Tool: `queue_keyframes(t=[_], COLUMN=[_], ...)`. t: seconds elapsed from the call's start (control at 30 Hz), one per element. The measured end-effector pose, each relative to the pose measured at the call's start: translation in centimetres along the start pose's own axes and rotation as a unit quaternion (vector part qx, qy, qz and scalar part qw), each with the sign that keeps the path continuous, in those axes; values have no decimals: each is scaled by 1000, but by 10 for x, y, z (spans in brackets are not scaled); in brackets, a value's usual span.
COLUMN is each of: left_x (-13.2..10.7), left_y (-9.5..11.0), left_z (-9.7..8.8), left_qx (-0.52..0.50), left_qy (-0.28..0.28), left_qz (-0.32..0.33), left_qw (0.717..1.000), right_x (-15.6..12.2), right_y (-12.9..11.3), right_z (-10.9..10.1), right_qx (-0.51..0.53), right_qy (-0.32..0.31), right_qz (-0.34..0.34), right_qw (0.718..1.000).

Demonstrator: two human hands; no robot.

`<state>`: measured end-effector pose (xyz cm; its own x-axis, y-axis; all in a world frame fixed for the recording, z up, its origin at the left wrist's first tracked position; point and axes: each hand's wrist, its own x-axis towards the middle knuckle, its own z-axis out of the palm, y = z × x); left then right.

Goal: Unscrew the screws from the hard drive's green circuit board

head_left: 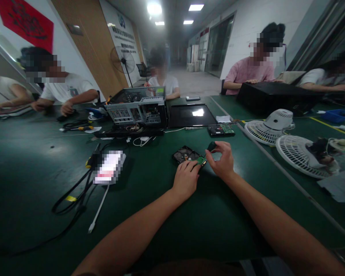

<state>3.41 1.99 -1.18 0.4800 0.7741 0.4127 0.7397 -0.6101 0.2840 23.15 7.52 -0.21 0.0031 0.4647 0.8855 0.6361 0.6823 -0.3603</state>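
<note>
A hard drive (187,154) lies on the green table in front of me, its dark metal underside and a piece of green circuit board facing up. My left hand (186,178) grips its near edge, the fingertips pressed on the board side. In my right hand (222,161), closed at the drive's right corner, is a screwdriver (211,146) with a dark handle, pinched between thumb and fingers. Its tip points down toward the circuit board; whether it touches a screw cannot be made out. Beyond them lies a second hard drive (222,130) with its green board up.
An opened computer case (136,111) and a black panel (191,115) stand farther back. Two white fan parts (268,126) lie right. On the left are a lit phone (108,167) and black cables (71,188). Several people work around the table, one behind a black case (276,96).
</note>
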Motion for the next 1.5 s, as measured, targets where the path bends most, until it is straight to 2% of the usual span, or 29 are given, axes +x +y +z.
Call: queue_keyframes(t=[0.17,0.43,0.93,1.13,1.3,1.5], left_x=[0,0,0,0,0,-1], left_y=[0,0,0,1,0,0], left_z=[0,-1,-1,-1,-1,0], left_qx=[1,0,0,0,-1,-1], left_qy=[4,2,3,5,7,5], left_qz=[3,3,1,1,4,4], left_qw=[1000,1000,1000,1000,1000,1000], right_x=[-1,2,0,0,0,-1], right_y=[0,-3,3,2,3,0], right_z=[1,-1,2,2,1,0], right_qx=[16,-26,-27,-9,22,-22], right_qy=[-18,1,4,9,-17,5], right_qz=[14,-7,21,15,0,16], right_qw=[1000,1000,999,1000,1000,1000])
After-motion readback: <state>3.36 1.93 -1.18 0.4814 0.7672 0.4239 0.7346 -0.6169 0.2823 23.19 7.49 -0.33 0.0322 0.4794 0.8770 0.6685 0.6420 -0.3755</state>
